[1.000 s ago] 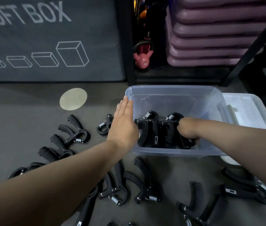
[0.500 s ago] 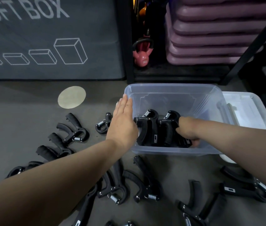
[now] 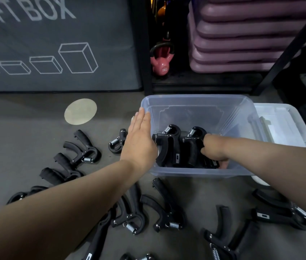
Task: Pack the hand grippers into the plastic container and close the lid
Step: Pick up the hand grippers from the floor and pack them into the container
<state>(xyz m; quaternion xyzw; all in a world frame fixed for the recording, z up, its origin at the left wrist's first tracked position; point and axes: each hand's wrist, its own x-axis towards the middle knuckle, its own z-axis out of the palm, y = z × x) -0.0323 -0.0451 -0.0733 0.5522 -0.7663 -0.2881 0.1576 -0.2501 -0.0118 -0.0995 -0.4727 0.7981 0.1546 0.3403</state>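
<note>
A clear plastic container stands open on the grey floor. Inside it, black hand grippers with steel springs stand side by side near the front wall. My left hand lies flat with straight fingers against the container's left wall. My right hand is down inside the container, fingers curled around a black hand gripper at the right of the row. Its fingertips are partly hidden. Several more hand grippers lie scattered on the floor in front and to the left. The clear lid lies to the container's right.
A dark soft box stands at the back left. A black rack behind the container holds a pink kettlebell and stacked purple steps. A pale round floor marker lies left of the container.
My right hand has shifted slightly lower and to the left inside the container with its gripper. My left hand stays against the left wall.
</note>
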